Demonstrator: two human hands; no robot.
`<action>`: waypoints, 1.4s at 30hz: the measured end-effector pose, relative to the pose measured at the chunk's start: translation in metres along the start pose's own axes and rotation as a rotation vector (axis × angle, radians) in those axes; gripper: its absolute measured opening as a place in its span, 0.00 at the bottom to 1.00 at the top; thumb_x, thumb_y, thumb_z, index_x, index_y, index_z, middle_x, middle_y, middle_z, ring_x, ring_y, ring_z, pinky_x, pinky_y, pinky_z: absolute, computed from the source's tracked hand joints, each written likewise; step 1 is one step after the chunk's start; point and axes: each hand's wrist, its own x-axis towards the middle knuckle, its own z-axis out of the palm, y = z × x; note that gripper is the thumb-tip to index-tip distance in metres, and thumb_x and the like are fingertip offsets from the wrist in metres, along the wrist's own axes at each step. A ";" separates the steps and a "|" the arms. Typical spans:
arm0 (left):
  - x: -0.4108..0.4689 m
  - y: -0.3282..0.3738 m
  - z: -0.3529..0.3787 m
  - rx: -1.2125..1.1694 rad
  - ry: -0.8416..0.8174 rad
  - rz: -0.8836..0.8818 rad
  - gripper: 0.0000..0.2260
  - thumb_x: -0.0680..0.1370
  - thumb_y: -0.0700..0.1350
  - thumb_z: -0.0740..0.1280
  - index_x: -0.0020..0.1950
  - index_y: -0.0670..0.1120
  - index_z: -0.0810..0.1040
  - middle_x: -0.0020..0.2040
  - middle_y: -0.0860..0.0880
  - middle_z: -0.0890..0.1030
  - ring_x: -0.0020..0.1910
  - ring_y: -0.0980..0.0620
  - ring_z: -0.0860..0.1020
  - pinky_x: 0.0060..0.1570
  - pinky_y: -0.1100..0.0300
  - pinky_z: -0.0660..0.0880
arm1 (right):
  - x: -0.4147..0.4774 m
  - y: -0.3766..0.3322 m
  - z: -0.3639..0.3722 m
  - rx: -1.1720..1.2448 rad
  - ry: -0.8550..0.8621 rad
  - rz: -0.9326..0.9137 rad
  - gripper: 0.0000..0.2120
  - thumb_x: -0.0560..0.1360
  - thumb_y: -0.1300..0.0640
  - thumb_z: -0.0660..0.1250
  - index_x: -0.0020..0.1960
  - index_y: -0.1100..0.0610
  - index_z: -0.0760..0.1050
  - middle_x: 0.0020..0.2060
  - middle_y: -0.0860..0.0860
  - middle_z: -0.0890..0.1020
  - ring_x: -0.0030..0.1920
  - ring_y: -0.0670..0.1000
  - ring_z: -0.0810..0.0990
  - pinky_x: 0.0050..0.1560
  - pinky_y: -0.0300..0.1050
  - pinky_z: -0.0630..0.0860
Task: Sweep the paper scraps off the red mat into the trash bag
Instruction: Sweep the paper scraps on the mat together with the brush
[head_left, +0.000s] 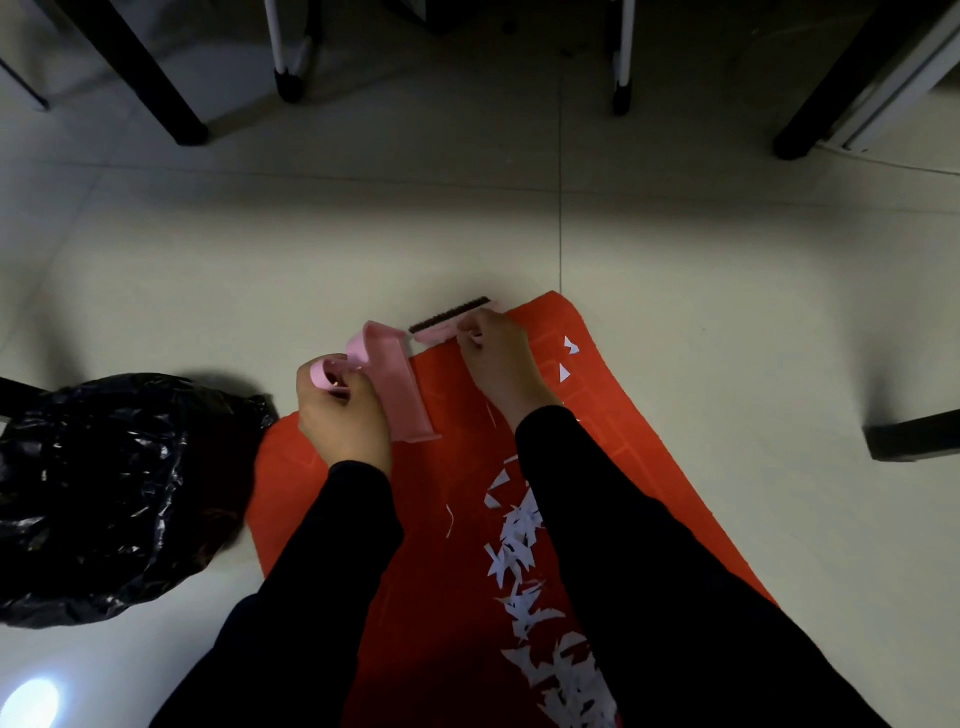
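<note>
While the left hand (343, 415) is gripping a pink dustpan (402, 395) on the red mat (441, 467), the right hand (493, 353) — seemingly — is pinching a brush (441, 326).

Open floor (519, 234) past red mat (457, 467), trash bag (104, 493) at left edge, furniture legs (166, 98) beyond

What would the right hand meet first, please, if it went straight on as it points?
Beyond the brush it grips, the right hand would likely meet only bare floor past the red mat; the way looks free.
</note>
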 end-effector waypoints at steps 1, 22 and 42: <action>0.001 0.000 0.001 -0.002 -0.004 0.002 0.04 0.77 0.38 0.61 0.47 0.46 0.72 0.33 0.57 0.72 0.28 0.71 0.72 0.32 0.78 0.66 | 0.002 0.003 0.001 -0.002 -0.014 0.004 0.12 0.79 0.62 0.59 0.59 0.65 0.74 0.58 0.59 0.78 0.60 0.55 0.76 0.62 0.45 0.72; 0.002 -0.003 0.006 -0.018 -0.023 -0.020 0.04 0.77 0.37 0.61 0.47 0.47 0.72 0.34 0.57 0.73 0.29 0.70 0.72 0.33 0.75 0.68 | 0.000 0.000 -0.029 -0.072 -0.006 0.012 0.09 0.77 0.63 0.61 0.55 0.63 0.76 0.55 0.57 0.79 0.55 0.52 0.77 0.47 0.37 0.68; -0.002 -0.006 0.006 -0.014 -0.014 -0.001 0.05 0.76 0.36 0.61 0.46 0.46 0.72 0.34 0.57 0.72 0.29 0.71 0.73 0.33 0.78 0.67 | 0.002 -0.001 -0.029 -0.072 0.024 -0.022 0.09 0.76 0.65 0.60 0.53 0.63 0.75 0.53 0.57 0.79 0.53 0.53 0.77 0.46 0.37 0.69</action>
